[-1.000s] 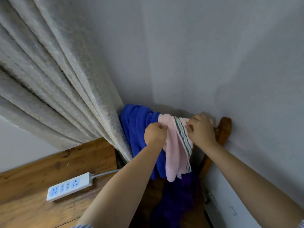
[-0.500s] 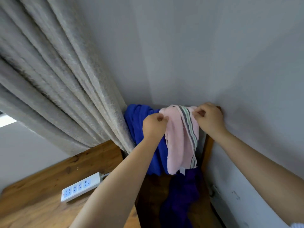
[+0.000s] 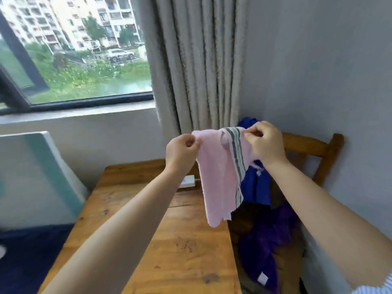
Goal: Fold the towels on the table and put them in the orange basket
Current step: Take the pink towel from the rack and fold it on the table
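Pink towel (image 3: 218, 179) hangs pinched between left hand (image 3: 182, 152) and right hand (image 3: 265, 143).

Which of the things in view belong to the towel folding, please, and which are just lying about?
Job:
pink towel, pinched by left hand and right hand
blue towels
table

Lying about:
power strip
chair
curtain

Towel (image 3: 220, 177): soft pink cloth, matt, woven striped band. Table (image 3: 180, 240): bare wood, worn, slight sheen. Curtain (image 3: 201, 60): coarse grey textured fabric; chair (image 3: 307, 145): varnished wood.
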{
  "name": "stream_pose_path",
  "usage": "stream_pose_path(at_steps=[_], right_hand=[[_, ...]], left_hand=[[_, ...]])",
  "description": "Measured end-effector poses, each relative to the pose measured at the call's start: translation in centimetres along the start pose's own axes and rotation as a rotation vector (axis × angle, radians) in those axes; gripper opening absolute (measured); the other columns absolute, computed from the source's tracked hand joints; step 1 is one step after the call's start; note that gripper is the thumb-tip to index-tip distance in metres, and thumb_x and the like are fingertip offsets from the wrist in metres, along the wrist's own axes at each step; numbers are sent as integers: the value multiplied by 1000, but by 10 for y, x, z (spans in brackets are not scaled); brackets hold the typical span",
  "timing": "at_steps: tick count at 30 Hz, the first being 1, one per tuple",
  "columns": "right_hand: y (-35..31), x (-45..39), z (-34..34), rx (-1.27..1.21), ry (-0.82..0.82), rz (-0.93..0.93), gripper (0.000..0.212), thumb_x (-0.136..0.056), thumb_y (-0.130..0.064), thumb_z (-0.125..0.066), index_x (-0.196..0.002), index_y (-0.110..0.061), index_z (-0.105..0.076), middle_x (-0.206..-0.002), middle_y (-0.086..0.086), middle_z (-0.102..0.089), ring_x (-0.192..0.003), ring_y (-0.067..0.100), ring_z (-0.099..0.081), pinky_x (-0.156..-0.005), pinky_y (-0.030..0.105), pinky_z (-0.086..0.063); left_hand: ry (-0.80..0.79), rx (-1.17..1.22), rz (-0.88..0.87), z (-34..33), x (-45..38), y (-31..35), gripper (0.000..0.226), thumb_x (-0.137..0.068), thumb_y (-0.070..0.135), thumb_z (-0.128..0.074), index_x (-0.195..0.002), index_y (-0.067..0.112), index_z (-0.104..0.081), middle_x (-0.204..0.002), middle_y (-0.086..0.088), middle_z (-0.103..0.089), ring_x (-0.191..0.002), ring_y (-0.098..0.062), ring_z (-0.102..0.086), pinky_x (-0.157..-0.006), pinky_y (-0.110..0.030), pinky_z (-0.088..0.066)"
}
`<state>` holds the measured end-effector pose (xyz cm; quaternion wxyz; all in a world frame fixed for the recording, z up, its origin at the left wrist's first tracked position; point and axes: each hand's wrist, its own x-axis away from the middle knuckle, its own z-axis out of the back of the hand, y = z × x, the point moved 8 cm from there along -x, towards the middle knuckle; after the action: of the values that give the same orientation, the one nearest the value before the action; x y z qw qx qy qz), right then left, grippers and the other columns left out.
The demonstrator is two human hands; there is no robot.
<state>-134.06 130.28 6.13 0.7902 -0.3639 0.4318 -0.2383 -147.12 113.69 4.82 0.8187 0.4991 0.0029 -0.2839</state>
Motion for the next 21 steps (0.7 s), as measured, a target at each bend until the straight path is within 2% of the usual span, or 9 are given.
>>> stream_pose_path(at_steps=[2,4,6,7,9,11,13,17,21], right_hand=[[-25,25,-31,-81,-70,-15,15,-81,0,-59,-68,-6,-60,-65,-4,-47,-70,14,-45,-58,2,-34],[-32,43,-54,-138,-120,-50,18,-81,-1,-60,-66,-10,-57,-67,-2,-49,-70,14,-46,-57,5,-35],[-45,62,-90,-146,-232,-74,16,-82,-2,-60,-68,-10,-58,-74,6,-54,-74,17,-48,-64,21,-38],[-52,73,-112,-143,-299,-84,14,-82,-2,-60,-69,-8,-59,-76,9,-54,-75,19,-49,-66,24,-37],[-63,90,-151,-150,-400,-111,14,-82,-3,-61,-68,-5,-61,-73,10,-55,-72,20,-49,-62,24,-38],[-72,105,-188,-176,-469,-155,24,-81,-6,-62,-59,-11,-56,-63,4,-54,-62,16,-47,-51,17,-40],[-80,113,-222,-218,-508,-208,30,-83,-9,-62,-55,-16,-52,-59,-1,-52,-57,10,-45,-46,12,-40],[-84,115,-275,-336,-521,-331,24,-85,-15,-61,-62,-17,-55,-63,-2,-53,-62,10,-45,-55,21,-39],[-69,114,-336,-529,-550,-480,20,-87,-13,-58,-68,-17,-57,-70,1,-56,-69,15,-50,-66,28,-43]], left_hand=[[61,-103,21,52,23,-25,21,-88,20,-56,-76,5,-65,-75,-14,-62,-72,-22,-52,-67,-31,-40],[69,-270,42,83,39,-46,23,-90,23,-53,-81,6,-67,-85,-15,-68,-81,-27,-58,-67,-30,-39],[105,-387,83,120,55,-72,29,-92,26,-50,-85,5,-68,-92,-15,-69,-91,-32,-60,-70,-32,-42],[130,-418,116,140,63,-87,30,-93,27,-49,-86,5,-68,-95,-16,-68,-93,-33,-59,-72,-33,-43],[158,-462,177,169,74,-112,29,-92,25,-49,-89,4,-69,-100,-18,-67,-97,-34,-58,-75,-35,-44],[194,-502,248,197,82,-138,25,-90,22,-50,-92,4,-68,-103,-18,-64,-100,-34,-56,-78,-35,-44],[244,-514,325,224,87,-162,23,-90,19,-49,-94,4,-67,-104,-18,-62,-101,-35,-55,-81,-36,-43],[355,-495,421,268,90,-200,24,-92,18,-46,-94,3,-64,-102,-19,-65,-98,-37,-56,-80,-37,-44],[386,-531,358,286,72,-232,21,-90,14,-48,-96,2,-65,-100,-17,-65,-95,-33,-56,-73,-32,-40]])
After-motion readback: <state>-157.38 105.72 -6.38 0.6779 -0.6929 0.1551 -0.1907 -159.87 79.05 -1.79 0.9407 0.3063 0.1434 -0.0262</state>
